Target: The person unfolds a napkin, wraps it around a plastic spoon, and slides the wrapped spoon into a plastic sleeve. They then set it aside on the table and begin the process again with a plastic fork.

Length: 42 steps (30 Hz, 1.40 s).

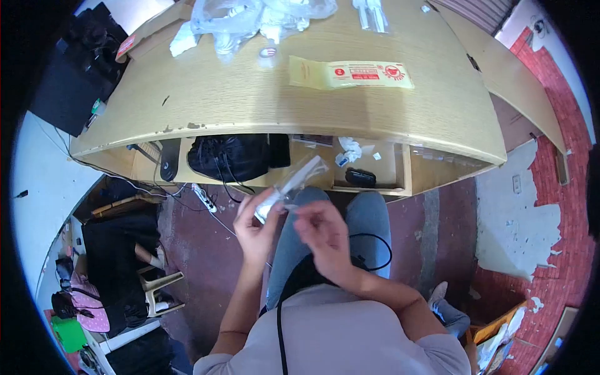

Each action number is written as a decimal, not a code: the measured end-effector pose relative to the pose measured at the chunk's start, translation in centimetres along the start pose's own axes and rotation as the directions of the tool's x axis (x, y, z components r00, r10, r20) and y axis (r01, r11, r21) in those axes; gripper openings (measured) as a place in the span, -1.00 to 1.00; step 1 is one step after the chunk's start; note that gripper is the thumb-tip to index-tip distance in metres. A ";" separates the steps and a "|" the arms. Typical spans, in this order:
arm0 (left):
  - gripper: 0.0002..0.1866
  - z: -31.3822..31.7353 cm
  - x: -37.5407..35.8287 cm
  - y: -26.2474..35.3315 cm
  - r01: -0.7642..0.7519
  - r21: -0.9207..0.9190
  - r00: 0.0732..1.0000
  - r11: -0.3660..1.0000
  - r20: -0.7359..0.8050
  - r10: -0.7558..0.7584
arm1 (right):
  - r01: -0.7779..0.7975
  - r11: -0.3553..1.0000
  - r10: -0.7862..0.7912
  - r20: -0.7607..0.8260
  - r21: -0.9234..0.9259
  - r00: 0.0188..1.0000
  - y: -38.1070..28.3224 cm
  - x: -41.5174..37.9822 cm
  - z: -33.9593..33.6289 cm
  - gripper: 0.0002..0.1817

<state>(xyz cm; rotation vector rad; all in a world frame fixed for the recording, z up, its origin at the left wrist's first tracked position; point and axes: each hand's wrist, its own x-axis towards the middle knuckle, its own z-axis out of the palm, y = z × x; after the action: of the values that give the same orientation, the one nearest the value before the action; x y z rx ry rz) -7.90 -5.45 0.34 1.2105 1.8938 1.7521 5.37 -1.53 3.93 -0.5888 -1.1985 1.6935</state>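
Observation:
My left hand [255, 226] is closed around a clear plastic packet [302, 174] with something white and narrow inside, held at a slant above my lap. What the white item is cannot be made out. Close beside it, my right hand [324, 234] has its fingers curled in a pinch at the packet's lower edge, slightly blurred. Beyond the hands, an open drawer [405, 170] under the desk holds a crumpled white piece [349, 150] and a small black object [360, 178].
On the desk [225, 100] lie clear plastic bags [262, 15], a tape roll [267, 57], a yellow printed strip [351, 73] and clear packets [371, 15]. A black bag [228, 156] sits in the left shelf. A power strip [204, 197] and cables lie below; other people's limbs show at both sides.

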 end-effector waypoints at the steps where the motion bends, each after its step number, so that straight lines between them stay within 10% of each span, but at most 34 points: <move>1: -0.65 0.4 -0.5 -0.3 0.037 -0.046 0.999 0.998 -0.004 -0.038 | -0.001 1.000 0.001 0.008 0.002 1.000 0.9 -0.3 -1.5 -0.86; 7: -0.64 3.0 -2.2 1.0 -0.007 -0.020 1.000 1.000 0.001 0.007 | -0.274 0.908 0.355 -0.235 0.316 0.905 1.1 -1.7 -5.5 -0.91; 42: -0.66 5.9 -2.3 2.1 -0.173 0.035 0.985 0.984 0.014 0.173 | -0.245 0.899 0.328 -0.189 0.363 0.925 -0.3 0.5 -5.1 -0.93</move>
<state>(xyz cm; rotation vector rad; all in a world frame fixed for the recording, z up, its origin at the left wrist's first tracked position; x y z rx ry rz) -1.58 -3.28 0.30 1.4341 1.8707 1.7993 9.35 1.27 2.22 -0.7671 -0.6470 1.9524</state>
